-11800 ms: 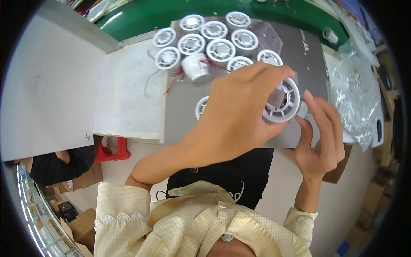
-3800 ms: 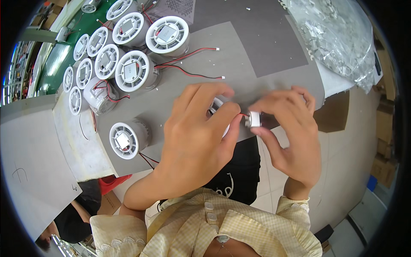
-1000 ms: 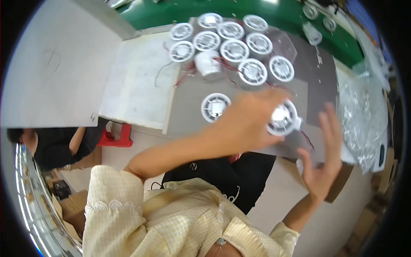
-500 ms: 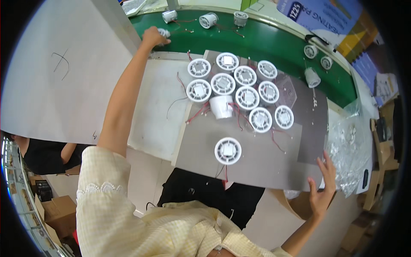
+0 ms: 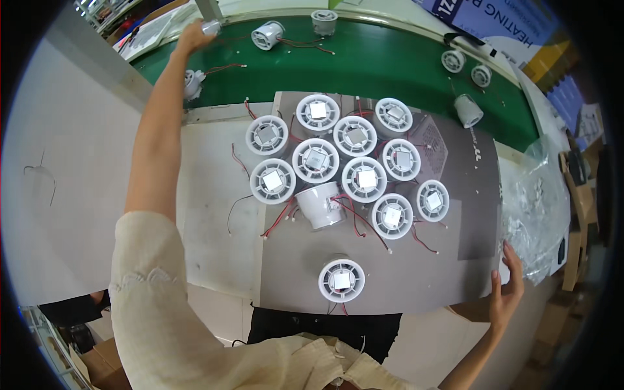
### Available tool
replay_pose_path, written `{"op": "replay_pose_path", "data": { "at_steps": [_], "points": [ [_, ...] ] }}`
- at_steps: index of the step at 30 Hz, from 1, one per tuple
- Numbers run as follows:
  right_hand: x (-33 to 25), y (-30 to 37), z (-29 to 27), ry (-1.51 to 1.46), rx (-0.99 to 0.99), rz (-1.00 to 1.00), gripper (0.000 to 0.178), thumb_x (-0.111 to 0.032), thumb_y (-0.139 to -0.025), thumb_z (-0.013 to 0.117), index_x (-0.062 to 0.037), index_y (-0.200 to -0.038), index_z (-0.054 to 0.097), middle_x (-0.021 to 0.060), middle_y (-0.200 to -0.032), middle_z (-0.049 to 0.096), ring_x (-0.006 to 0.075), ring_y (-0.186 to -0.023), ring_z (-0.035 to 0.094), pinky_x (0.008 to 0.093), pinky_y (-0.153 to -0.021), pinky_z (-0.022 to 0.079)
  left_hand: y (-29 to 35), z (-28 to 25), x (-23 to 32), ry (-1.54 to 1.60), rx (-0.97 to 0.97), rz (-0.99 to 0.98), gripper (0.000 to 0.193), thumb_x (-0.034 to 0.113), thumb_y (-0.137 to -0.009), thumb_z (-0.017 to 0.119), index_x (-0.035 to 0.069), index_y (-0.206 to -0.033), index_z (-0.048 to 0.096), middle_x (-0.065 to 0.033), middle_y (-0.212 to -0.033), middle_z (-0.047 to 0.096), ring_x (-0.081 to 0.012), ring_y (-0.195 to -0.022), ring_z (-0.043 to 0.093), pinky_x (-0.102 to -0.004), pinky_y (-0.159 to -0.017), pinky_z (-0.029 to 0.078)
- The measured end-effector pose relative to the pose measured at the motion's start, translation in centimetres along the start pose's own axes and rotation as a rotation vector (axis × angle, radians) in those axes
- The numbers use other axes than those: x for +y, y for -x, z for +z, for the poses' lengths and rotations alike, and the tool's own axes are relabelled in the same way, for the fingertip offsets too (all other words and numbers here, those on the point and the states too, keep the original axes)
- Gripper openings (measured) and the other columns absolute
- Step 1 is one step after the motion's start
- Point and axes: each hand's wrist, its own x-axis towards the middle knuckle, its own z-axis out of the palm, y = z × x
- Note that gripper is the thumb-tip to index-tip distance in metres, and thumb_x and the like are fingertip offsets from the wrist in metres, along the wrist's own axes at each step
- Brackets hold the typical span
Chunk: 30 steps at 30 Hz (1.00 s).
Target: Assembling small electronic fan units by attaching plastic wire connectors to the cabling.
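The batch looks partway along. In the middle of the frame, ten units [image 5: 316, 160] stand upright in a loose cluster on the grey board [image 5: 416, 279], spoked rims upward, each with a white or grey square at its centre. An eleventh, the tipped unit [image 5: 320, 207], lies on its side at the cluster's lower edge with its face turned away, so I cannot tell whether it bears a square. The lone unit [image 5: 342, 280] stands upright at lower centre, apart from the rest, its white square in plain view. Judged by those squares, the upright ones seem to have reached the same stage. The red and dark wires [image 5: 278, 220] that show their ends lie loose on the board.

What is left seems to be along the green strip [image 5: 390, 58] across the top: three units [image 5: 468, 110] at upper right and others at upper left and top centre, some tipped over. Their faces are too small or turned away to tell how far along they are.

At upper left the left hand [image 5: 194, 38] is at the far unit [image 5: 210, 27]; whether its grip is clamped on that unit, I cannot tell. The right hand [image 5: 509, 279], at lower right, holds nothing, thumb and fingers apart, just beside the board's edge and below the clear bag [image 5: 539, 208].
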Motion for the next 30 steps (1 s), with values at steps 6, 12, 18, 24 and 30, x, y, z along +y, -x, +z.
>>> {"op": "replay_pose_path", "data": {
  "at_steps": [6,12,18,24,30],
  "points": [
    [-2.5,-0.6,-1.6,0.107,0.262,-0.015,0.033,-0.009,-0.095,0.061,0.0028,-0.125,0.062,0.0165,-0.130,0.062,0.0291,-0.125,0.055,0.0391,-0.109,0.038,6.1,-16.5,19.2,0.408,0.248,-0.086,0.058,0.046,-0.081,0.069,-0.005,-0.108,0.065,-0.0224,-0.095,0.070,-0.0303,-0.079,0.071,-0.0420,-0.066,0.056],
    [-5.7,-3.6,-1.2,0.065,0.193,-0.254,0.032,-0.007,-0.094,0.061,-0.0001,-0.126,0.062,0.0136,-0.129,0.064,0.0280,-0.122,0.057,0.0379,-0.104,0.042,25.2,-29.2,25.9,0.208,0.088,0.110,0.055,0.047,-0.087,0.070,0.004,-0.121,0.064,-0.0090,-0.090,0.071,-0.0108,-0.071,0.062,-0.0260,-0.063,0.051],
    [14.0,-11.9,-1.6,0.505,0.243,-0.123,0.034,-0.015,-0.095,0.057,-0.0031,-0.126,0.061,0.0245,-0.121,0.063,0.0412,-0.118,0.056,0.0469,-0.100,0.044,41.7,-24.3,43.6,0.531,-0.221,0.462,0.049,0.034,-0.073,0.081,0.000,-0.102,0.061,-0.0144,-0.071,0.065,-0.0326,-0.066,0.066,-0.0418,-0.063,0.053],
    [20.5,-16.9,-1.5,0.849,-0.037,0.140,0.046,-0.032,-0.091,0.061,-0.0043,-0.128,0.060,0.0274,-0.127,0.059,0.0435,-0.115,0.058,0.0514,-0.095,0.047,41.1,-15.8,51.1,0.171,-0.395,0.352,0.051,0.044,-0.081,0.072,-0.002,-0.100,0.063,-0.0145,-0.079,0.065,-0.0275,-0.079,0.066,-0.0397,-0.064,0.053],
    [23.7,-19.2,-3.4,0.805,0.166,0.122,0.036,-0.027,-0.083,0.069,-0.0035,-0.109,0.066,0.0288,-0.108,0.064,0.0429,-0.103,0.062,0.0497,-0.086,0.050,43.3,-12.4,48.9,0.090,0.123,0.694,0.037,0.033,-0.082,0.070,0.001,-0.099,0.067,-0.0125,-0.107,0.061,-0.0279,-0.111,0.056,-0.0382,-0.091,0.048]
  ]
}}
